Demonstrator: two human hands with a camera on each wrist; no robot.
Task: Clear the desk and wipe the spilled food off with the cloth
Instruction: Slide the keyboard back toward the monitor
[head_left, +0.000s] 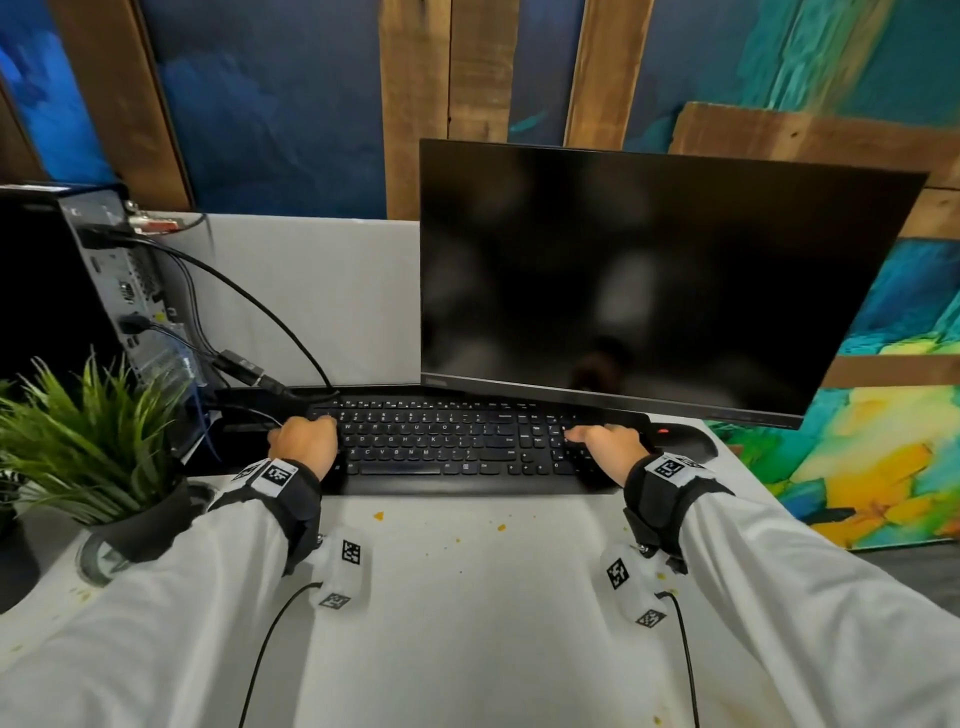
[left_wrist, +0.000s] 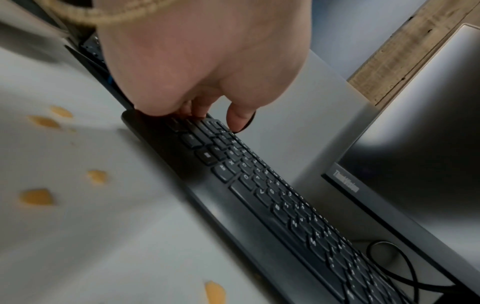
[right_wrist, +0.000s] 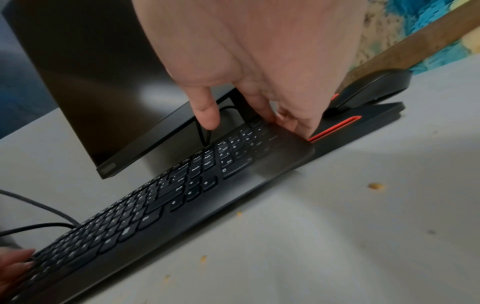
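Observation:
A black keyboard (head_left: 441, 447) lies across the white desk (head_left: 467, 597), just under the dark monitor (head_left: 649, 280). My left hand (head_left: 306, 439) grips its left end, fingers curled onto the keys (left_wrist: 192, 111) and the thumb at the far edge. My right hand (head_left: 602, 441) holds the right end, fingers bent down at the far right corner (right_wrist: 285, 121); its thumb points down just off the keys. Orange food crumbs (head_left: 379, 515) lie scattered on the desk in front of the keyboard, also in the wrist views (left_wrist: 36, 197) (right_wrist: 376, 186). No cloth is in view.
A potted green plant (head_left: 88, 436) stands at the left front, with a PC tower (head_left: 78, 291) and its cables behind it. A black mouse (right_wrist: 374, 88) rests on the monitor base (right_wrist: 363, 125) beside my right hand. A painted canvas (head_left: 857, 467) leans at the right.

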